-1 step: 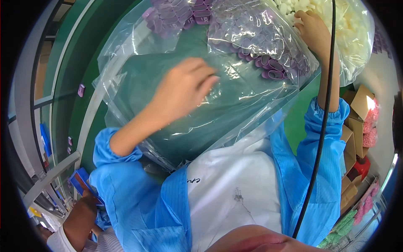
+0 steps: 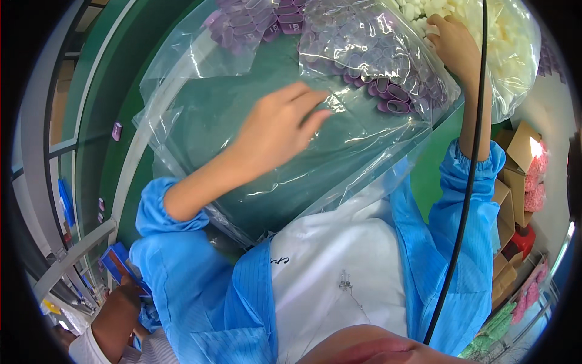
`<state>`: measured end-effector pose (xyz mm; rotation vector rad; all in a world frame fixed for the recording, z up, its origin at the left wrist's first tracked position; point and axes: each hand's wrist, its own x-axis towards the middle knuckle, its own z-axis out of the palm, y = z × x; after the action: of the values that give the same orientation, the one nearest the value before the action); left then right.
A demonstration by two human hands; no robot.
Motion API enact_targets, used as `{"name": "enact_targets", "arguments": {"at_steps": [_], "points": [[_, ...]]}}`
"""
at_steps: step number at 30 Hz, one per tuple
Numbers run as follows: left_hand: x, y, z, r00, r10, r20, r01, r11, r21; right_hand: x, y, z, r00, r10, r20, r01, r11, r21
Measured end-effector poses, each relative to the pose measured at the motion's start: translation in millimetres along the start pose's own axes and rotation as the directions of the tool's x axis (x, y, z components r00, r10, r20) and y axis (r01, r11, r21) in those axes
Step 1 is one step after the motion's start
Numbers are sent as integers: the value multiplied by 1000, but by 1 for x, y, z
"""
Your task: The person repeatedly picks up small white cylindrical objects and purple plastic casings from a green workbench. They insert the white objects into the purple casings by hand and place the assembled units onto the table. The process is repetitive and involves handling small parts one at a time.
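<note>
A big clear plastic bag lies on the green table. Several small purple oval parts are heaped in its far end. My left hand rests flat on top of the bag's film, fingers stretched out and pointing right, holding nothing. My right hand reaches to the far right, where its fingers curl into the edge of a second clear bag of white foam pieces. That bag sits right beside the purple parts. Both my arms are in blue sleeves.
A black cable hangs down in front of my right arm. Cardboard boxes with pink parts stand at the right. At the lower left another person's hand holds a blue object. One loose purple part lies on the table's left.
My left hand's fingers have uncurled and now lie flatter on the bag. The right hand stays at the bag of white pieces.
</note>
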<state>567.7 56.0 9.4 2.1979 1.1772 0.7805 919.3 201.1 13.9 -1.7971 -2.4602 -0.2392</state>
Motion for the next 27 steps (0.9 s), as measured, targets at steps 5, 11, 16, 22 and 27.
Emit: {"name": "enact_targets", "arguments": {"at_steps": [5, 11, 16, 22, 27], "points": [[41, -4, 51, 924, 192, -331, -119, 966, 230, 1, 8, 15, 981, 112, -158, -104, 993, 59], [55, -13, 63, 888, 255, -382, -142, 944, 299, -2, -4, 11, 893, 87, -441, -38, 992, 118], [28, 6, 39, 946, -21, -322, 12, 1000, -28, -46, -62, -24, 833, 241, -498, 8, 895, 446], [-24, 2, 8, 993, -1, -119, -12, 994, -108, -123, -164, -27, 879, -272, -391, 462, 688, 560], [-34, -16, 15, 988, 54, -146, -78, 983, -165, -131, -173, -13, 902, -298, -312, 429, 685, 589]]}}
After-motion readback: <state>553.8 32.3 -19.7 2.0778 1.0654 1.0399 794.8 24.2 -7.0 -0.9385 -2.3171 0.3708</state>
